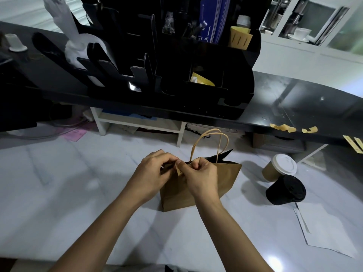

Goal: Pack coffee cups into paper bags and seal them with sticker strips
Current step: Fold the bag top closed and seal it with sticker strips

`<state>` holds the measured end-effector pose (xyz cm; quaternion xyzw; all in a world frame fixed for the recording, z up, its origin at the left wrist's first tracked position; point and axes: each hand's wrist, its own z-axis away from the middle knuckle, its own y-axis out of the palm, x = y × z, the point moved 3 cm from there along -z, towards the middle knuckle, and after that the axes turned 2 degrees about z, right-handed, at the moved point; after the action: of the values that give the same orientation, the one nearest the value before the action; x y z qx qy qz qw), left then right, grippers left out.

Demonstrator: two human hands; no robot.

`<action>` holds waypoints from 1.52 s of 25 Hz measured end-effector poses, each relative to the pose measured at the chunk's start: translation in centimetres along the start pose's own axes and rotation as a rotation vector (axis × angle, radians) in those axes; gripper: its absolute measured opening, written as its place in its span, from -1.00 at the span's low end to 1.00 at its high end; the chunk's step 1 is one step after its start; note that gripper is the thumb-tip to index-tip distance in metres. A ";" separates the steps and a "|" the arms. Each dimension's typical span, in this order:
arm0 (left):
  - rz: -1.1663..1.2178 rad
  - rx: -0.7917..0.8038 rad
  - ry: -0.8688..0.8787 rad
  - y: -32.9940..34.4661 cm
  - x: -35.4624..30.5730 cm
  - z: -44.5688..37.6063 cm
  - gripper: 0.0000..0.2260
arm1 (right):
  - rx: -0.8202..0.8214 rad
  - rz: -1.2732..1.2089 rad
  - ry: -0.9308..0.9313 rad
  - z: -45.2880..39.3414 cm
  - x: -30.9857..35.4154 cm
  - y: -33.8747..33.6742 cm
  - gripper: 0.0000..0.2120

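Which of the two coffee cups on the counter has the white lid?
The brown paper cup, the one farther from the person. The black cup in front of it has a black lid. Both stand right of the paper bag.

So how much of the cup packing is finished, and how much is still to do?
Nothing looks fully finished yet. One paper bag stands on the white table; what's inside is hidden. In hand: the left hand and right hand pinch a small sticker strip at its top edge. Left: a brown cup and a black cup still unpacked beside it. Spare strips hang on the black counter.
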<state>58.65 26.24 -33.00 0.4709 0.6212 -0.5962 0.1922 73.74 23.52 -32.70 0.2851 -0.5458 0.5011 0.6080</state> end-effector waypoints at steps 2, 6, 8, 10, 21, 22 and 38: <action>-0.029 0.019 -0.019 0.2 0.2 -0.1 -0.85 | 0.008 0.001 0.007 -0.1 0.0 0.0 -0.56; -0.053 0.018 -0.015 0.3 0.3 -0.2 -0.88 | 0.019 0.046 -0.013 -0.3 0.1 0.0 -0.57; -0.082 0.030 -0.012 0.3 0.3 -0.2 -0.89 | 0.042 0.031 -0.021 -0.3 0.1 -0.1 -0.61; -0.101 0.039 -0.016 0.3 0.2 -0.2 -0.87 | 0.060 0.006 -0.023 -0.1 -0.1 -0.3 -0.66; -0.173 0.058 -0.037 0.3 0.0 0.0 -0.80 | -0.012 0.093 -0.099 1.1 -0.6 -0.4 -0.74; -0.177 0.058 -0.039 0.2 0.0 0.0 -0.80 | -0.021 0.112 -0.107 1.1 -0.7 -0.4 -0.73; -0.180 -0.010 -0.009 0.6 -1.5 0.0 -0.92 | -0.084 0.185 -0.123 1.1 -3.7 -1.6 -0.61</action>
<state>59.83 25.67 -32.15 0.4093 0.6632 -0.6100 0.1430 75.15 20.88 -35.58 0.2379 -0.6268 0.5133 0.5358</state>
